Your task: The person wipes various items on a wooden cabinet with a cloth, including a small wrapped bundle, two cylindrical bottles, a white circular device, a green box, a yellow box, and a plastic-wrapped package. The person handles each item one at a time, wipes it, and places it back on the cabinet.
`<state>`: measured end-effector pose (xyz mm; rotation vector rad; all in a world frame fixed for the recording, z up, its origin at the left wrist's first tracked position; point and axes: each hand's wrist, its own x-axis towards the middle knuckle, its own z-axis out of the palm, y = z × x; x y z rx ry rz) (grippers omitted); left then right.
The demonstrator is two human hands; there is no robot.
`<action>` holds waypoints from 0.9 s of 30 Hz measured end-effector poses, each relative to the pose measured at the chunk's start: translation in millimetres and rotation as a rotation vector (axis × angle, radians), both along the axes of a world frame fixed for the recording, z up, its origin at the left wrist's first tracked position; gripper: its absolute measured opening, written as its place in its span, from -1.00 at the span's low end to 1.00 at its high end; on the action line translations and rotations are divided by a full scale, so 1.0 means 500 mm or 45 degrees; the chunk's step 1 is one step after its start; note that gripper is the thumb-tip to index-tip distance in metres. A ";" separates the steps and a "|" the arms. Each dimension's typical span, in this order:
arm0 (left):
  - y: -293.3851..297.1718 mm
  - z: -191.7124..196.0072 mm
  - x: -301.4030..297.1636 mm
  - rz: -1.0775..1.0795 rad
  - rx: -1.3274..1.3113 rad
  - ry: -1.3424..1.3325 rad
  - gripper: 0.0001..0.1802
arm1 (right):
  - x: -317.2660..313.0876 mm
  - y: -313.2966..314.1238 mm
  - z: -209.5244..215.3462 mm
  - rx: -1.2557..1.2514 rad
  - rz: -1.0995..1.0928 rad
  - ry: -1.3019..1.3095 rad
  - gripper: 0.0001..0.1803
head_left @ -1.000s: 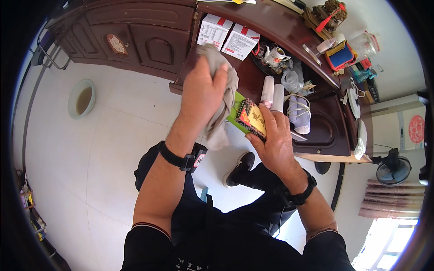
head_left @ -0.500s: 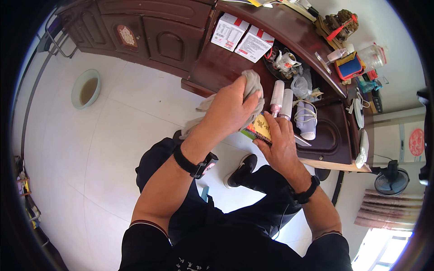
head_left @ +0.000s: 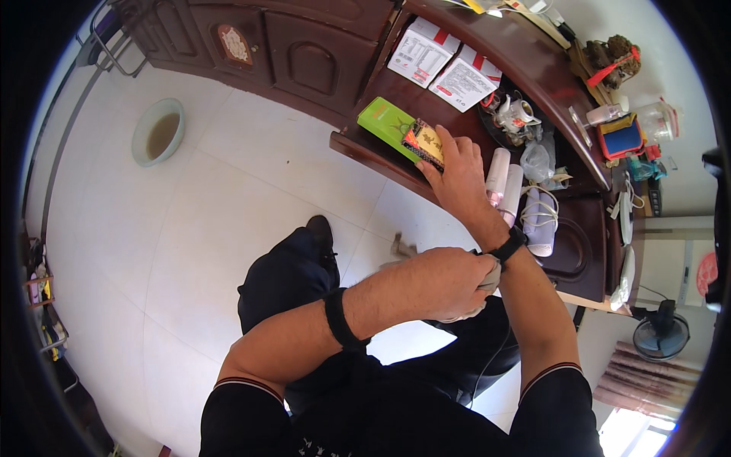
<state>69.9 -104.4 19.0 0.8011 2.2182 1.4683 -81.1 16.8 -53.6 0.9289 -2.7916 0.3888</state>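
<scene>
Dark brown cabinet shelf (head_left: pixel 411 97): two white boxes (head_left: pixel 423 53), dark tray (head_left: pixel 489 135), pale bottles (head_left: pixel 498 172).

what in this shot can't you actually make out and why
Head view:
full shape of the grey cloth, partly hidden by the left hand
right end of the yellow box, under the right hand
bottom of the bowl, behind cloudy liquid
right side of the red disc, cut off

A pale basin (head_left: pixel 139 139) of murky water sits on the tiled floor (head_left: pixel 198 236). Two white cartons (head_left: pixel 466 81) with red bands stand near a white teapot (head_left: pixel 518 114) and a crumpled plastic bag (head_left: pixel 537 161). A fan (head_left: pixel 661 335) is near a brownish curtain (head_left: pixel 646 379).
</scene>
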 end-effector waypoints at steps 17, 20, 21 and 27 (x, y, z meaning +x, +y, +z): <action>0.048 -0.081 0.032 0.102 -0.210 0.248 -0.72 | -0.014 -0.005 -0.045 -0.048 0.141 -0.156 -0.20; 0.052 -0.088 0.032 0.078 -0.228 0.278 -0.72 | -0.008 0.002 -0.050 -0.075 0.122 -0.138 -0.22; 0.052 -0.091 0.031 0.066 -0.245 0.288 -0.72 | -0.006 0.003 -0.052 -0.077 0.101 -0.140 -0.23; 0.060 -0.093 0.024 0.037 -0.295 0.210 -0.68 | -0.004 0.009 -0.054 -0.100 0.122 -0.055 -0.24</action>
